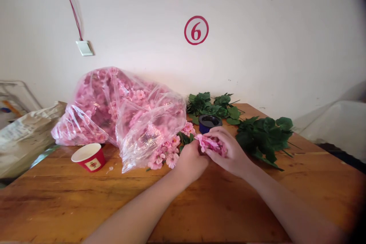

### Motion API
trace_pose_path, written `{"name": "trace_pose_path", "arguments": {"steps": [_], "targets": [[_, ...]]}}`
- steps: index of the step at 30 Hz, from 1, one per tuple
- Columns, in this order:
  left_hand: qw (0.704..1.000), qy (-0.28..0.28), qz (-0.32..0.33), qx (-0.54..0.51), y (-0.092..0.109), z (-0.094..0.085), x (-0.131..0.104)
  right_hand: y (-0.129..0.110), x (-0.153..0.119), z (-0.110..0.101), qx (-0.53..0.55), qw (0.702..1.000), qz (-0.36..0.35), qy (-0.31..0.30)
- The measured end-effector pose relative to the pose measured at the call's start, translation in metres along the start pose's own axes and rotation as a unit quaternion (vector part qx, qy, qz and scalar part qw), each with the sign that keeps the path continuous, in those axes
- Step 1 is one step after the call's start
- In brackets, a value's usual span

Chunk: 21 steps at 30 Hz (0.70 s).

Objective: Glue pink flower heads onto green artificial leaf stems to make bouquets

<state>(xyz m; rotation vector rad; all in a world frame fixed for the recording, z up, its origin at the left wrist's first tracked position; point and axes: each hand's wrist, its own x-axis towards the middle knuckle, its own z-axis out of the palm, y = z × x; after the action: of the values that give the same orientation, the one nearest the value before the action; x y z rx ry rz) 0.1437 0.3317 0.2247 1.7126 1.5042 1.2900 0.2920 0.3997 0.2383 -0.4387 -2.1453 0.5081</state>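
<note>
We've got right hand (228, 150) fingers pinching pink blossoms (213, 145), left hand (191, 162) fingertips hidden, can't tell; some loose flowers (164, 154) out, most seemingly left in plastic bag (133, 158).

The wooden table (200, 213) bears flowers (172, 157), leaves (267, 135), bag (114, 103) and cup (88, 157).

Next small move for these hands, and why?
Probably ease the right hand over to the green leaves beside it: both hands are at the pink blossoms, and the flowers lying by the left hand have green foliage next to them.
</note>
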Motion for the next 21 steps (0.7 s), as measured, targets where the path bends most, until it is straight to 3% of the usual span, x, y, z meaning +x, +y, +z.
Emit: {"name": "trace_pose_path", "arguments": {"steps": [4, 9, 13, 17, 21], "targets": [[0.996, 0.009, 0.0, 0.086, 0.003, -0.001, -0.003, -0.007, -0.001, 0.005, -0.012, 1.0, 0.0, -0.013], [0.99, -0.004, 0.017, 0.142, 0.005, 0.0, -0.005, -0.013, -0.005, 0.008, -0.024, 0.997, 0.059, -0.039], [0.981, -0.007, -0.002, 0.194, 0.003, 0.003, -0.004, -0.01, -0.007, 0.01, -0.035, 0.995, 0.093, -0.018], [0.984, 0.0, -0.009, 0.18, 0.002, 0.004, -0.003, -0.006, -0.007, 0.01, -0.027, 0.996, 0.082, 0.026], [0.992, 0.007, 0.013, 0.124, 0.002, 0.002, -0.002, -0.006, -0.007, 0.006, 0.024, 0.997, 0.062, 0.031]]}}
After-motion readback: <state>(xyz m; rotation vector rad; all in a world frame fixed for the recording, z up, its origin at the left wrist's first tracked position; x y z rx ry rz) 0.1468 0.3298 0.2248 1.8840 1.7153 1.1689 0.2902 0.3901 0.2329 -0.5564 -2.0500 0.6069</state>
